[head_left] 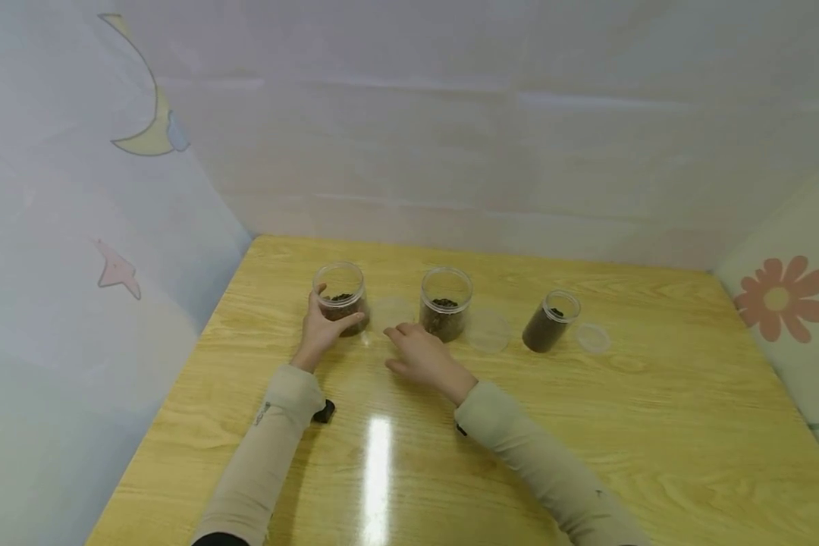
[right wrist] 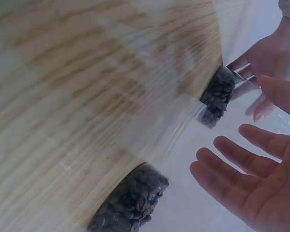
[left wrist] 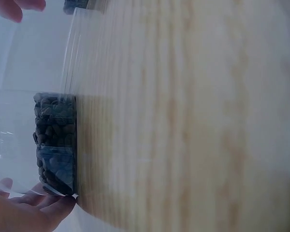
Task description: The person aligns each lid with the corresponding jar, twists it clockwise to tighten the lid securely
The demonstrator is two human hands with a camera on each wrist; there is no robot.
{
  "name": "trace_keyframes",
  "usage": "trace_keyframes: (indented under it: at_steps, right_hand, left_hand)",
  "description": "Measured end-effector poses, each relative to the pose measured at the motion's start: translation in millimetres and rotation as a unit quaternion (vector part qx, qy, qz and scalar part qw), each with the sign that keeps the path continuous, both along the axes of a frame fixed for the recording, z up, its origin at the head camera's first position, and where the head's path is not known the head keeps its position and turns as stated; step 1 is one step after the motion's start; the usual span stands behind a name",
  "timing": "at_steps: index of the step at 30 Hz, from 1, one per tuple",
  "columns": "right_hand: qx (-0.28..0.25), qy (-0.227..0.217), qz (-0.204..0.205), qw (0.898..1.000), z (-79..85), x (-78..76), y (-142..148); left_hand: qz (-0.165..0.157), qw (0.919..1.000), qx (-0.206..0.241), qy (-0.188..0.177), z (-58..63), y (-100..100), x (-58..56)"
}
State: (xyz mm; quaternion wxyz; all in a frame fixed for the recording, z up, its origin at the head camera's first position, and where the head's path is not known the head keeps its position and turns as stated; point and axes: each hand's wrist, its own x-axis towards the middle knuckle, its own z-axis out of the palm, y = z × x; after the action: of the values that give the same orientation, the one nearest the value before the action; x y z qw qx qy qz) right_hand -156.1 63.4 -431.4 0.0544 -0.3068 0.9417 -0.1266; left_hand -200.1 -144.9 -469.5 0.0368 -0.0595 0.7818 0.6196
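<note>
Presumably to steady it, we grip the left jar (head_left: 343, 305) in our left hand (head_left: 318, 334), our right hand (head_left: 425, 358) loosely extended and empty.

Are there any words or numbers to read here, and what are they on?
There are none I can read.
Left jar, middle jar, right jar: no writing visible.
Left sleeve, right sleeve: small dark marks, too tiny to tell if they're writing.
</note>
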Motion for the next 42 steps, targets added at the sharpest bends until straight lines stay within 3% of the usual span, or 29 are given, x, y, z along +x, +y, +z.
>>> trace_keyframes:
  at_steps: [12, 18, 27, 33, 42]
  right_hand:
    - [0.075, 0.015, -0.007, 0.997, -7.9, -14.0, -23.2]
    - [0.08, 0.02, -0.041, 0.996, -14.3, -23.4, -28.6]
    - [0.092, 0.027, -0.081, 0.992, -24.6, -25.3, -36.2]
    - [0.081, 0.052, -0.089, 0.991, -29.6, -28.6, -43.5]
    - [0.107, 0.079, -0.083, 0.988, -30.4, -38.6, -52.0]
  left_hand:
    - [0.005, 1.0, -0.001, 0.004, 1.5, 0.8, 2.0]
    - [0.008, 0.9998, -0.016, 0.004, 3.8, 2.1, 0.3]
    - [0.006, 0.9997, -0.022, -0.002, -1.8, -0.7, 5.4]
    - [0.008, 0.9997, -0.022, 0.0, -4.6, -6.3, 4.8]
    - [0.011, 0.9997, -0.022, 0.003, -6.2, -14.6, 3.2]
